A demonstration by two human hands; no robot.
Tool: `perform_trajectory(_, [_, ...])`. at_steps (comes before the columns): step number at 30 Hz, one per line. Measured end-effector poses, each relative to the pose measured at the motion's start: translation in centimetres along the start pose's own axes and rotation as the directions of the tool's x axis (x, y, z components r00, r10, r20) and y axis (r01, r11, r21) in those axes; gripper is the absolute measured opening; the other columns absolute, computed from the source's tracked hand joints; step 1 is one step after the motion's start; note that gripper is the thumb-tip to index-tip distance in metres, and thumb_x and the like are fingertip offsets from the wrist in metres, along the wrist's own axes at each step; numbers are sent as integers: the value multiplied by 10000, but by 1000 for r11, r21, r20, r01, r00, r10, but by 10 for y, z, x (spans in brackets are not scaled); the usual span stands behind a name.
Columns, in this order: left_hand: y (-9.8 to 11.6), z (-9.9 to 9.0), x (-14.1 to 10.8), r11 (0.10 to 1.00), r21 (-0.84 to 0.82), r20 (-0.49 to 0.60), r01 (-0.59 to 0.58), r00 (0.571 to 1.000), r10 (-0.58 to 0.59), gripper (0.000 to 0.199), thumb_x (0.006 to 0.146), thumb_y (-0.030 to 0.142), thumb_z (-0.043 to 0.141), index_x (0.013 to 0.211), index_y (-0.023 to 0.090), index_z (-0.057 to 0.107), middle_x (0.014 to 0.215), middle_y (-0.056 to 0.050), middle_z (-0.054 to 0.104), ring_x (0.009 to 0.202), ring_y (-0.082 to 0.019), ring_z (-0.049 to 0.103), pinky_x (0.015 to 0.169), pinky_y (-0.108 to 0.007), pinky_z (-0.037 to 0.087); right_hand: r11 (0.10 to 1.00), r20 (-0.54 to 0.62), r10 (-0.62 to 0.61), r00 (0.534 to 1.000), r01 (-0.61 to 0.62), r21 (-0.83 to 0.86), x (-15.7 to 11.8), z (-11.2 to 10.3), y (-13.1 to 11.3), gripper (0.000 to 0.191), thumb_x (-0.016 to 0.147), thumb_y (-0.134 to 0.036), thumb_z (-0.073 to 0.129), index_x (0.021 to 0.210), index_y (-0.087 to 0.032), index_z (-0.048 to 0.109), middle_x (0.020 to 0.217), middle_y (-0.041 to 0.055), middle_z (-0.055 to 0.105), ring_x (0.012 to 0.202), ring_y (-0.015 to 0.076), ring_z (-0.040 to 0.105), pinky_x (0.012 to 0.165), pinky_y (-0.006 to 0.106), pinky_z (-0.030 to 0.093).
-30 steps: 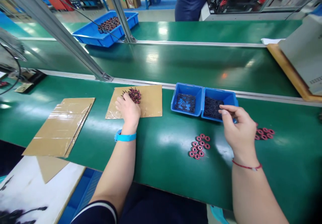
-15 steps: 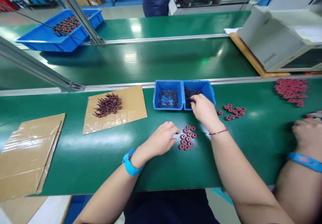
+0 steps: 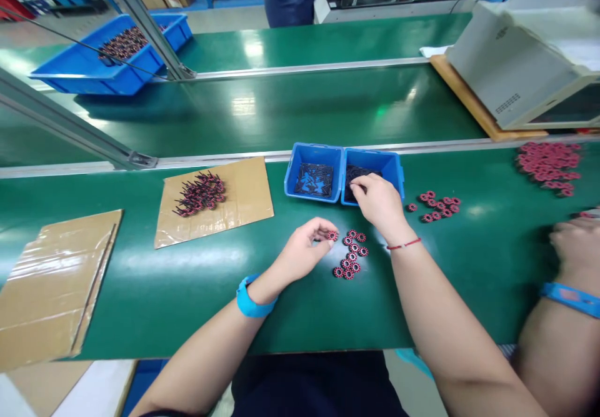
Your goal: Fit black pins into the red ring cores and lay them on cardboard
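Note:
My left hand [image 3: 302, 251] pinches a small red-and-black toothed ring [image 3: 332, 236] between thumb and fingers, just above the table. Beside it lies a loose group of similar rings [image 3: 351, 256]. My right hand [image 3: 380, 203] reaches over the front of the right blue bin [image 3: 399, 176], its thumb and fingertips pressed together near the dark thin pieces [image 3: 359, 172] inside. What those fingertips hold, if anything, is too small to make out. Joined on the left stands another blue bin [image 3: 288, 176] with thin dark pins scattered on its floor.
Ring parts with dark pins [image 3: 201, 193] are piled on a cardboard sheet [image 3: 248, 198]. More cardboard [image 3: 51, 279] lies far left. Further rings [image 3: 439, 206] and a larger red pile [image 3: 548, 167] lie right. Another person's hand [image 3: 574, 242] is at the right edge, near a grey machine [image 3: 506, 67].
My left hand has picked up a ring from the group and lifted it slightly. My right hand stays at the right bin, its fingertips shifted a little left.

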State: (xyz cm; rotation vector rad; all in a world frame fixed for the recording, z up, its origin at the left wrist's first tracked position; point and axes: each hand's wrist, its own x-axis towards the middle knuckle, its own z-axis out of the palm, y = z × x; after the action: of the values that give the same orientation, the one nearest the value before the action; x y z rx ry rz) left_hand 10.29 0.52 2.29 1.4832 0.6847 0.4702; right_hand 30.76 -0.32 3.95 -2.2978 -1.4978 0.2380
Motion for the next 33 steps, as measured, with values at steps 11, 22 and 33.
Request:
perform_trajectory(11, [18, -9, -6, 778, -627, -50, 37, 995, -88, 196, 810, 243, 741, 996, 180, 732, 967, -60, 744, 844, -152, 687, 817, -294, 500, 865, -257, -421, 870, 471, 175, -40, -8, -10, 226, 951, -136, 536, 1021, -141, 751, 925, 82, 775, 820, 201, 712, 777, 317, 551])
perform_trajectory(22, [23, -13, -7, 803, -596, -102, -27, 994, -42, 199, 783, 208, 773, 969, 175, 708, 898, -36, 728, 809, -145, 674, 852, -325, 520, 805, 49, -500, 864, 444, 394, -59, -14, -31, 254, 979, -164, 495, 910, -183, 739, 883, 60, 755, 782, 191, 668, 718, 328, 510])
perform_trajectory(33, [24, -10, -7, 926, -370, -189, -72, 982, 1, 215, 782, 197, 759, 967, 181, 652, 900, -25, 674, 855, -146, 629, 823, -307, 521, 410, 225, -88, 971, -170, 896, -52, -15, -35, 104, 792, -288, 726, 748, -199, 695, 704, 6, 676, 643, 130, 588, 580, 259, 469])
